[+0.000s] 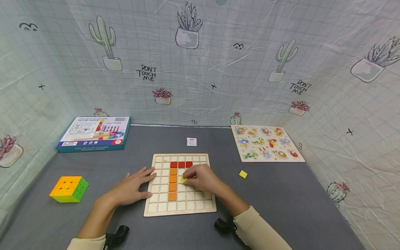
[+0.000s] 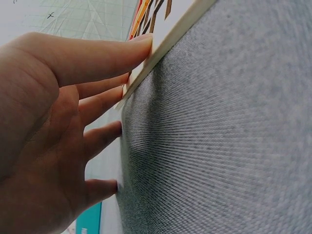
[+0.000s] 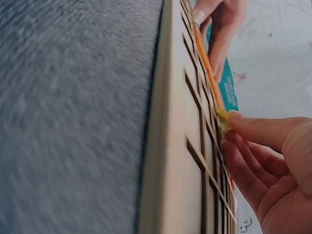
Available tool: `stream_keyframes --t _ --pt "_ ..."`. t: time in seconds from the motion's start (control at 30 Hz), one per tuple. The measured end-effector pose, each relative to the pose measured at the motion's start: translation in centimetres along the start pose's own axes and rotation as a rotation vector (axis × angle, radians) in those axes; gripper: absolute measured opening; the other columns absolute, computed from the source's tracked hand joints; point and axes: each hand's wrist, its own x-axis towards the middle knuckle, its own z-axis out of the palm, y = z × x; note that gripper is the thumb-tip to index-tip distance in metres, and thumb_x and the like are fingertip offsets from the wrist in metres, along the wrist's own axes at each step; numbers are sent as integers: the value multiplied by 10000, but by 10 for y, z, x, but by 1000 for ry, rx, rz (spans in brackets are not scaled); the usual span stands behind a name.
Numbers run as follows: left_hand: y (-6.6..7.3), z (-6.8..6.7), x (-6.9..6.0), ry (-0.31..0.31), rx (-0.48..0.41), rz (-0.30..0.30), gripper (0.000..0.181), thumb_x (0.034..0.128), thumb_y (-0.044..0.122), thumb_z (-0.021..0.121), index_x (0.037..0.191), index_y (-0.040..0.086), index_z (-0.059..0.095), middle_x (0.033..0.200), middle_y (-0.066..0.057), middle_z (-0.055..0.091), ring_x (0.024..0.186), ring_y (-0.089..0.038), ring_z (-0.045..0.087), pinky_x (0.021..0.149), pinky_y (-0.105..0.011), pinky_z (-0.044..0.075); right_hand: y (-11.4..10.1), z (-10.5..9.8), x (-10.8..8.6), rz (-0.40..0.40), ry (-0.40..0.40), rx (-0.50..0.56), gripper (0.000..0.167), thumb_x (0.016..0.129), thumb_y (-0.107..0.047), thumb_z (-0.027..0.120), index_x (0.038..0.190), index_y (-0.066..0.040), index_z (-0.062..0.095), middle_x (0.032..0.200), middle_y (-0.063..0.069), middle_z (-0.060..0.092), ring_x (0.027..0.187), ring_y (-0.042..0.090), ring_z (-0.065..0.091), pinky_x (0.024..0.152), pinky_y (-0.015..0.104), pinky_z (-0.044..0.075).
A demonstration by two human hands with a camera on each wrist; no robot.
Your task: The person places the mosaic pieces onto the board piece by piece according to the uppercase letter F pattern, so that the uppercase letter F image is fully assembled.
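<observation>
A wooden grid board (image 1: 162,209) lies on the grey table, with a row of red square tiles (image 1: 181,164) near its top and a column of orange square tiles (image 1: 173,179) below the leftmost red one. My right hand (image 1: 202,177) pinches a yellow square tile (image 3: 223,115) between thumb and fingers, at a cell just right of the orange column. With fingers spread, my left hand (image 1: 132,187) rests at the board's left edge. In the left wrist view its thumb (image 2: 109,59) touches the board's rim; two fingertips reach the cloth.
Right of the board lies a loose yellow tile (image 1: 243,174). A small printed card (image 1: 191,141) is behind the board. A puzzle cube (image 1: 68,189) and a boxed toy set (image 1: 93,133) stand at left; an insect picture board (image 1: 267,144) lies at back right.
</observation>
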Motion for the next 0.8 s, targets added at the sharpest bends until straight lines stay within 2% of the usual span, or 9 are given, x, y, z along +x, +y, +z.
stream_keyframes --t 0.2,0.53,0.8 --pt "0 0 0 1 -4 -2 718 893 352 755 1512 92 503 1668 -135 352 1551 -480 249 1126 -839 130 -2 6 0 41 10 28 157 857 -100 814 1013 -84 818 1060 45 803 985 170 740 820 197 575" --pt "0 1 1 0 -3 -7 721 891 366 752 1512 98 504 1668 -129 354 1550 -481 250 1128 -837 132 -4 10 5 63 23 -6 167 841 -102 829 1007 -88 817 1026 39 806 906 127 712 770 173 551" --pt "-2 1 0 2 -12 -1 726 891 369 754 1515 98 499 1667 -135 353 1551 -486 242 1129 -839 118 -6 12 5 97 19 -8 168 835 -98 835 1002 -90 814 971 29 800 767 51 613 683 152 505"
